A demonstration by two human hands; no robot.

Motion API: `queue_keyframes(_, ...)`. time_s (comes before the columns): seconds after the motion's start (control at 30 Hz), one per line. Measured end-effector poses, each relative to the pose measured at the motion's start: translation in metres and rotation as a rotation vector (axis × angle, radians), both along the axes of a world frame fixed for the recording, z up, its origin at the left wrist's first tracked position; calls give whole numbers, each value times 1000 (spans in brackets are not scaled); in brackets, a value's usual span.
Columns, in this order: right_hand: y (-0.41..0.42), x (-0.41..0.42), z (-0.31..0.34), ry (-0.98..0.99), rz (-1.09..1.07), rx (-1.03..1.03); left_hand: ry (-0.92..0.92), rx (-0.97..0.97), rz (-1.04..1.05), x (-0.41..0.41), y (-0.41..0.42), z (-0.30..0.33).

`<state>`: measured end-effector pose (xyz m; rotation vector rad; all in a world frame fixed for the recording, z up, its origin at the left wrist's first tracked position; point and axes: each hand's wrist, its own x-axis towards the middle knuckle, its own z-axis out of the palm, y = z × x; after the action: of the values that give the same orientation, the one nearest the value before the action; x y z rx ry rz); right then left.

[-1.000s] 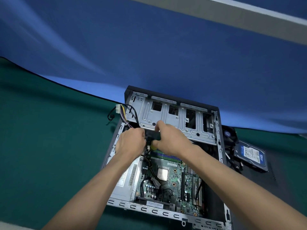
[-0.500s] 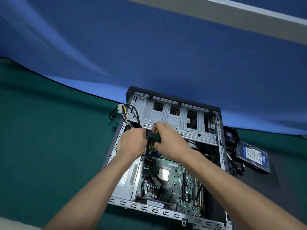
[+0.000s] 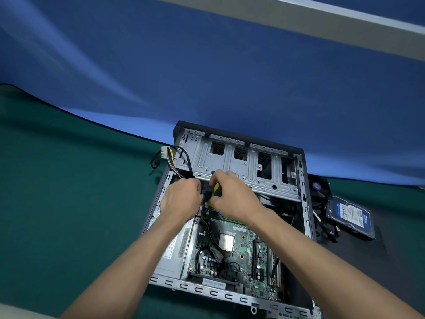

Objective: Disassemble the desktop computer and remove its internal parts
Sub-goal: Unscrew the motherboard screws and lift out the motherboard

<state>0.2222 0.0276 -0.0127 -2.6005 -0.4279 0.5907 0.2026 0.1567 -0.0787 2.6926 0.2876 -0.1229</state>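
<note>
An open desktop case lies on its side on the green mat, its green motherboard and bare CPU exposed. Both hands meet at the far left of the board, just below the silver drive cage. My right hand grips a yellow-and-black screwdriver handle, pointing down into the case. My left hand is curled around black cables or a connector beside it; what its fingers hold is hidden. A cable bundle with a white connector hangs out over the case's left wall.
A removed hard drive with a blue label lies on the mat right of the case, next to a black fan and loose cables. The silver power supply sits in the case's left side. A blue backdrop rises behind.
My right hand has turned slightly, so more of the yellow handle shows between the hands. Both hands stay at the same spot in the case.
</note>
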Motion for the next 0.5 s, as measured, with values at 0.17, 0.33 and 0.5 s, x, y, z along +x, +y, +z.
queue_keyframes(0.17, 2, -1, 0, -42, -22, 1, 0, 1, 5, 1, 0, -2)
queue_keyframes(0.33, 2, -2, 2, -45, -35, -35, 5, -10, 6, 1, 0, -4)
queue_keyframes(0.5, 3, -3, 2, 12, -38, 11, -5, 1, 10, 0, 0, -2)
